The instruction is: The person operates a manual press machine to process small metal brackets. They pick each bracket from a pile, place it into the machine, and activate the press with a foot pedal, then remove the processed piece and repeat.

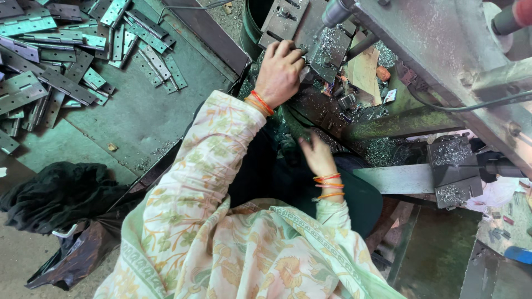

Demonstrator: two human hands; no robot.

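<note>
- While the left hand (281, 71) presses down on a flat metal plate (323, 51) under the machine head, its fingers curl over the plate's near edge, gripping it.
- The plate sits on the machine bed (324, 111), tilted, covered in bright metal shavings (331, 40).
- Right hand (317, 154) lower down, fingers loosely spread, nothing visibly held; it hovers over dark swarf just below the bed. Can't tell if it touches anything.
- Both wrists wear orange-red bangles (328, 185); sleeves pale with floral print.
- Grey machine arm (443, 50) runs diagonally across the upper right, with a cable (471, 106) below it.
- Pile of grey metal hinges (61, 55) on the green counter (144, 116) at upper left, well apart from the hands.
- Dark cloth bundle (58, 194) at lower left.
- Block clogged with shavings (454, 171) at right, on a pale bar.
</note>
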